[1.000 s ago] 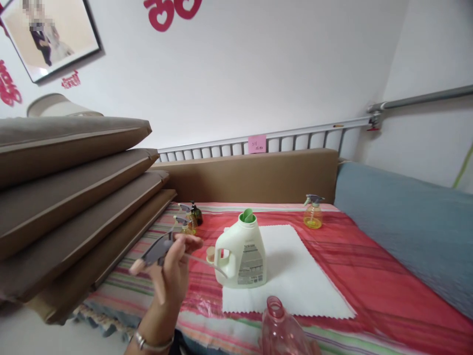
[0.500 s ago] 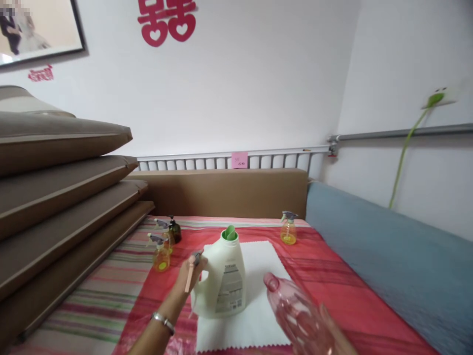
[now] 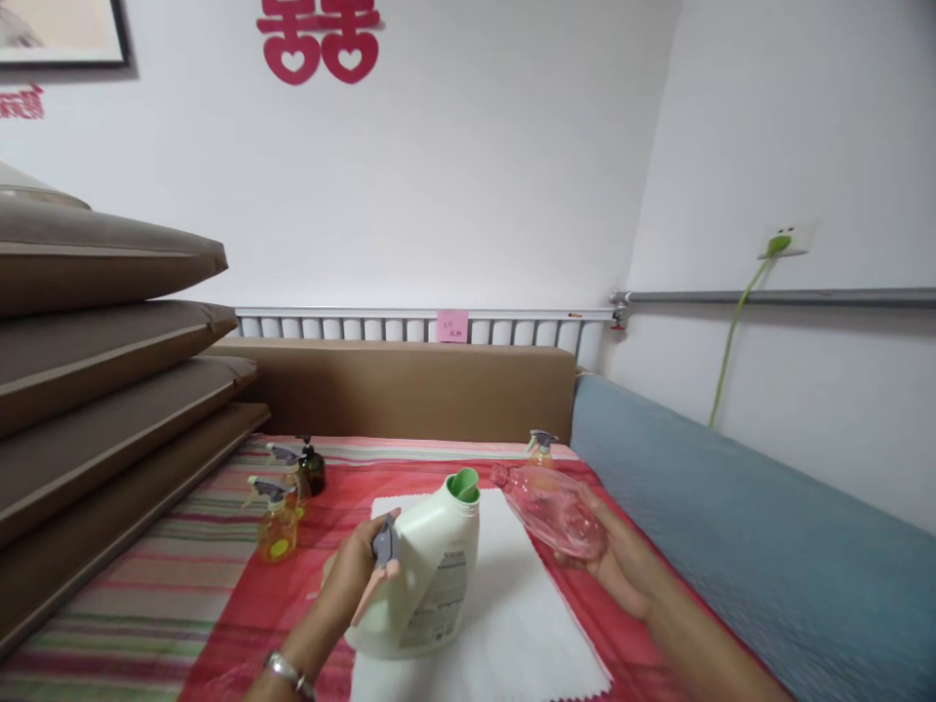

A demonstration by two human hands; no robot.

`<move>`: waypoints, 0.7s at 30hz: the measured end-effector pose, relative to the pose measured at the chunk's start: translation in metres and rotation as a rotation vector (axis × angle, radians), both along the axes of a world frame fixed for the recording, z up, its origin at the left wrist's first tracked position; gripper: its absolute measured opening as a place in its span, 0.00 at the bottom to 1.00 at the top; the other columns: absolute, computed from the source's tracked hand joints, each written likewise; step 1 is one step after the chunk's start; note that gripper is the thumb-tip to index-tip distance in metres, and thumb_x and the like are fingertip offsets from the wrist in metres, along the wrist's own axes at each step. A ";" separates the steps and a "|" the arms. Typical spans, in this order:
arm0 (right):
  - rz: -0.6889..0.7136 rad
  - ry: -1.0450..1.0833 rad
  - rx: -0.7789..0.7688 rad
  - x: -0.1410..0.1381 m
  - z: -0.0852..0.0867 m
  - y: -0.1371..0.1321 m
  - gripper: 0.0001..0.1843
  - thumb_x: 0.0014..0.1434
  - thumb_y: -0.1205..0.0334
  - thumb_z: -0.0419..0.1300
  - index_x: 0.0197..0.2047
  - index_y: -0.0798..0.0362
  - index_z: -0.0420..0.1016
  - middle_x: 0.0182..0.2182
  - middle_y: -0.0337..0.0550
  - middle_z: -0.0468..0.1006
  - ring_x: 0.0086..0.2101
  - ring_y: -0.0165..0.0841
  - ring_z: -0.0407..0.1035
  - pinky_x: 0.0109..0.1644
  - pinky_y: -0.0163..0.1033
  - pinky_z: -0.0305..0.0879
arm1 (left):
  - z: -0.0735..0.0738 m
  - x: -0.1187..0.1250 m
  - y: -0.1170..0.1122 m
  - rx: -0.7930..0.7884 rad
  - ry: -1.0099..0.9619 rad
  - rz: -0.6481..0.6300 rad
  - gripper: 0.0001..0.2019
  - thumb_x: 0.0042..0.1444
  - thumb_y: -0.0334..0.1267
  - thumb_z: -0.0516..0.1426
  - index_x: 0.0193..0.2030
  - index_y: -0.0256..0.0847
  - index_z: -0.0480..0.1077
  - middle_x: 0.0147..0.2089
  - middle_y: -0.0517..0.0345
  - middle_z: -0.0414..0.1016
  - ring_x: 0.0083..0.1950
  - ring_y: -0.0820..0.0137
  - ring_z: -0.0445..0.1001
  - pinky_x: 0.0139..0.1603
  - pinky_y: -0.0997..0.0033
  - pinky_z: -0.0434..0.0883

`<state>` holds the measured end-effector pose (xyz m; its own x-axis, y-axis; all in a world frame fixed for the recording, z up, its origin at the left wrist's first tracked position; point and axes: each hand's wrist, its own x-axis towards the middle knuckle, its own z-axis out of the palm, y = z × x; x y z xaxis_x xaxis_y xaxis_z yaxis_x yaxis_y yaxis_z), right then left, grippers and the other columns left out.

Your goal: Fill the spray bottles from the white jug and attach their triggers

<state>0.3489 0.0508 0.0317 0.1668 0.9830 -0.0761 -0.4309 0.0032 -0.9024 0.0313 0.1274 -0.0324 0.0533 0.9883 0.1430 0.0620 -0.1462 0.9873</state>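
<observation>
My right grip clasps pink bottle, axis near-level, neck leftward, left grip clutching sprayer head, jug leaning right

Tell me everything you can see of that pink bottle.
The pink bottle is see-through, plastic by its look, with a narrow neck and a wider, rounded body. Its neck looks uncapped. The right hand holds it by the wider end, tilted nearly sideways. The neck points toward the pale jug without touching it. Any contents are hard to tell.

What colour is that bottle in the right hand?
The bottle is see-through pink; it shows best in the head view.
</observation>
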 end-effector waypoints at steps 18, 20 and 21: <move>-0.126 -0.526 -0.014 0.008 0.050 0.010 0.25 0.52 0.44 0.58 0.50 0.46 0.65 0.51 0.46 0.72 0.45 0.41 0.70 0.26 0.35 0.70 | 0.042 0.028 -0.028 0.031 -0.092 -0.079 0.17 0.36 0.30 0.57 0.36 0.41 0.78 0.27 0.60 0.71 0.29 0.67 0.67 0.30 0.69 0.67; -0.131 -0.563 -0.013 0.008 0.054 0.012 0.26 0.51 0.43 0.59 0.50 0.46 0.65 0.52 0.47 0.71 0.47 0.41 0.69 0.28 0.36 0.70 | 0.042 0.027 -0.028 0.026 -0.080 -0.066 0.18 0.35 0.30 0.57 0.37 0.42 0.78 0.29 0.60 0.72 0.30 0.66 0.68 0.30 0.69 0.67; -0.134 -0.581 -0.016 0.009 0.055 0.013 0.26 0.51 0.43 0.59 0.50 0.47 0.65 0.52 0.48 0.70 0.48 0.42 0.68 0.28 0.36 0.70 | 0.042 0.027 -0.028 0.035 -0.051 -0.046 0.19 0.34 0.29 0.57 0.37 0.42 0.78 0.29 0.60 0.73 0.31 0.66 0.68 0.30 0.69 0.67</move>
<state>0.3579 0.0640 0.0867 0.3077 0.9502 0.0499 0.1370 0.0077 -0.9905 0.0583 0.0996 0.0092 0.0900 0.9793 0.1815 0.0039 -0.1826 0.9832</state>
